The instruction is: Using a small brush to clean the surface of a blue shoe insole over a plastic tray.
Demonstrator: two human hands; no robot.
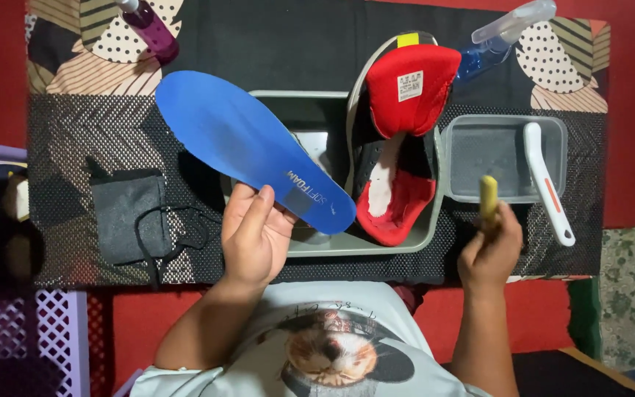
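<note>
While the left hand (255,234) fingers pinch the light, bendy blue insole (248,147) at its heel, best gripped there, the right hand (490,250) fingers clamp a small yellow brush (487,197).

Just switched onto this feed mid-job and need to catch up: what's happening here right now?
A person holds a blue insole up in the left hand, gripping it at the heel end. The right hand holds a small yellow-tipped brush. A red and black shoe lies in a grey tray with its tongue pulled open. Beside it, a clear tub has a white brush resting across it. A black pouch lies to the left.
</note>
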